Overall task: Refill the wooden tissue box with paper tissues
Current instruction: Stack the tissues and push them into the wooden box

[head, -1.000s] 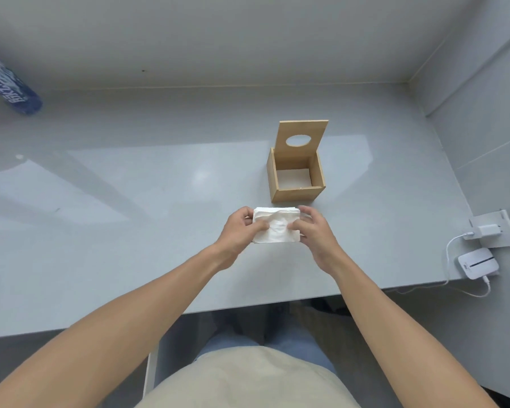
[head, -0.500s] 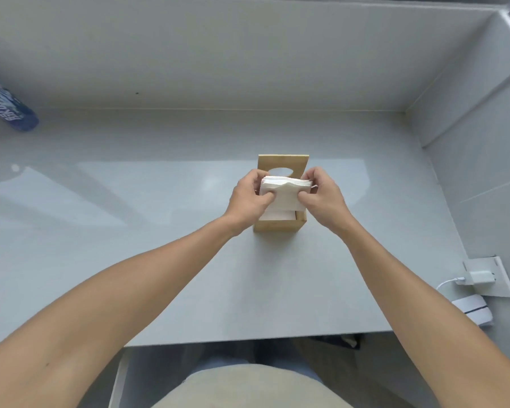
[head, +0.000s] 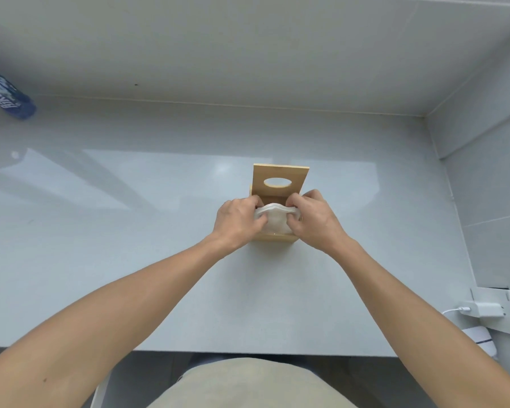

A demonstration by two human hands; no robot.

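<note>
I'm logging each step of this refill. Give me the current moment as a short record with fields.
box: wooden tissue box on the grey counter
lid: hinged lid raised, oval slot visible
tissues: tissue stack bowed, partly in the box
left hand: left hand grips stack's left edge
right hand: right hand grips right edge

Glossy grey countertop meets plain grey walls.
</note>
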